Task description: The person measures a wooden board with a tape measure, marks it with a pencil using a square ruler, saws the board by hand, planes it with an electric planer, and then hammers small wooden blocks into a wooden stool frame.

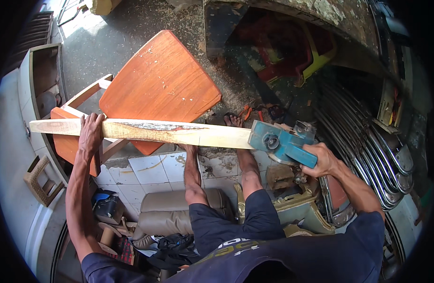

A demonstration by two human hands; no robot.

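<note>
A long pale wooden plank (179,135) with a dark, barky streak along its upper edge lies crosswise in front of me. My left hand (91,134) is closed around it near its left end. At the plank's right end sits a teal electric hand planer (283,142). My right hand (320,159) grips the planer's rear handle. Beneath the plank, to the left, is a reddish-orange wooden panel (160,80) sprinkled with shavings. A smaller orange wooden piece (68,144) and pale wooden legs (89,92) show beside it.
Shavings litter the dark floor (146,28). Chrome curved chair frames (368,151) are stacked at the right. Orange-handled pliers (246,112) lie beyond my feet. A brown cushioned seat (165,203) is near my legs, and a worn workbench (320,19) stands at the far right.
</note>
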